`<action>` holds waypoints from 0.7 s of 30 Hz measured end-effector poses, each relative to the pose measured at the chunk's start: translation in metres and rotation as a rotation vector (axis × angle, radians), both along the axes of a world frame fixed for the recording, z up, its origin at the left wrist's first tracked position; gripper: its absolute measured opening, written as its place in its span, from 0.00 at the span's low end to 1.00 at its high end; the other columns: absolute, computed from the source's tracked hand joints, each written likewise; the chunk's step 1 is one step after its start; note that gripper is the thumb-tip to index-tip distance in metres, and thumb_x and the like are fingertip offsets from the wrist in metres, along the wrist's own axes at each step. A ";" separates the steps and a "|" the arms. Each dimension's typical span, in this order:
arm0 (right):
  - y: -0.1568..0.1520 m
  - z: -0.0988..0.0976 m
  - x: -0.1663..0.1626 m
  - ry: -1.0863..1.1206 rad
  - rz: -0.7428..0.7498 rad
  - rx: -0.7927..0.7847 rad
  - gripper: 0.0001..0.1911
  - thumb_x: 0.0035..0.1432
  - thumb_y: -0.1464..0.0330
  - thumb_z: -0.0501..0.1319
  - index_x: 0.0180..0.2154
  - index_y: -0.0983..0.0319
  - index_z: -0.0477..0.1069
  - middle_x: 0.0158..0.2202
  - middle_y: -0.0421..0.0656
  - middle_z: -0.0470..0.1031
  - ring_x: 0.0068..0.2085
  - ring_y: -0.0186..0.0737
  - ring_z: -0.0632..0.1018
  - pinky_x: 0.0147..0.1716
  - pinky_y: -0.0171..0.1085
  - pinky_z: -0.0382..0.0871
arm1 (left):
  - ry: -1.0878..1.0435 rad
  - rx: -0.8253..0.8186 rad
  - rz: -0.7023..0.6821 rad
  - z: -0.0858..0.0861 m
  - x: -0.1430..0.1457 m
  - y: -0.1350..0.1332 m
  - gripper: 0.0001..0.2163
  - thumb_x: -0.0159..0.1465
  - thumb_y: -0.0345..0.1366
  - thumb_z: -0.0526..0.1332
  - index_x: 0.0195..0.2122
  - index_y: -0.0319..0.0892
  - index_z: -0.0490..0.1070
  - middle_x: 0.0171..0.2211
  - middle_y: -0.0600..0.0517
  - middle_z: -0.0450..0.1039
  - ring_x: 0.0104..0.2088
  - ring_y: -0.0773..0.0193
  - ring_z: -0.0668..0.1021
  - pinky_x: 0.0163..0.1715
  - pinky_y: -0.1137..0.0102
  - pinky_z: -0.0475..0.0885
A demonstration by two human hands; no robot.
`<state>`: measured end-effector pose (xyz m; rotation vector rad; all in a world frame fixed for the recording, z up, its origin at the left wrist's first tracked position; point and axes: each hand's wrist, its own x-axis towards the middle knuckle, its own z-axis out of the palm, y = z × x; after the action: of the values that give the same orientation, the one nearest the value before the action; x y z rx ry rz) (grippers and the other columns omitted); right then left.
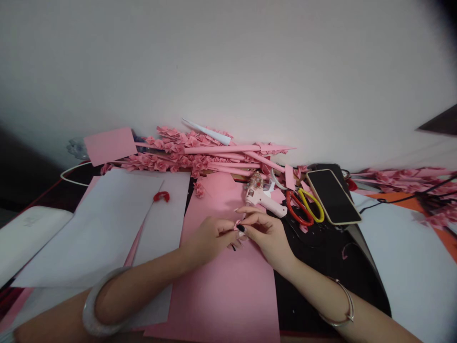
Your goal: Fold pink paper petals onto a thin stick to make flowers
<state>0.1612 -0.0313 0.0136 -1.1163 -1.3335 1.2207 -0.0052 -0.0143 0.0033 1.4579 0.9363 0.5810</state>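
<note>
Over a large pink paper sheet point(224, 290), my two hands meet with their fingertips together. Between the fingers of my left hand point(210, 238) is a small piece of pink paper point(237, 224), mostly covered by the fingertips. My right hand point(267, 233) pinches the same piece from the other side with its thumb and forefinger. Just beyond my right hand lies a pale pink hot glue gun point(264, 197). A small pink paper flower point(199, 188) sits on the sheet's far part.
Red- and yellow-handled scissors point(300, 209) and a phone point(333, 196) lie at the right. Pink paper flower stems point(214, 152) are piled along the wall. White sheets point(103, 224), with a red curved object point(161, 196) on them, and a white box-like device point(32, 238) are at the left.
</note>
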 end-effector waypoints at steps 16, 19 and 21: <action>-0.004 0.003 0.011 -0.267 0.060 0.334 0.19 0.66 0.64 0.47 0.40 0.57 0.77 0.48 0.46 0.74 0.47 0.43 0.74 0.51 0.44 0.61 | -0.110 -0.278 0.015 0.010 0.001 0.004 0.11 0.60 0.40 0.60 0.34 0.37 0.76 0.31 0.47 0.80 0.30 0.63 0.81 0.29 0.72 0.75; -0.005 0.004 0.011 -0.364 0.064 0.411 0.19 0.66 0.66 0.47 0.44 0.57 0.76 0.49 0.46 0.73 0.48 0.43 0.73 0.54 0.47 0.56 | -0.122 -0.310 0.016 0.013 0.001 0.005 0.11 0.61 0.41 0.60 0.34 0.37 0.76 0.31 0.47 0.80 0.31 0.63 0.81 0.30 0.72 0.75; -0.005 0.004 0.011 -0.409 0.067 0.460 0.18 0.66 0.66 0.47 0.46 0.57 0.75 0.51 0.46 0.73 0.49 0.44 0.73 0.55 0.48 0.55 | -0.134 -0.305 0.010 0.013 0.001 0.005 0.12 0.61 0.41 0.59 0.35 0.37 0.76 0.32 0.47 0.80 0.31 0.63 0.81 0.30 0.72 0.75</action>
<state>0.1726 -0.0365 0.0172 -1.0178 -1.8595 0.6892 -0.0047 -0.0089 0.0159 1.1283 0.8849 0.5113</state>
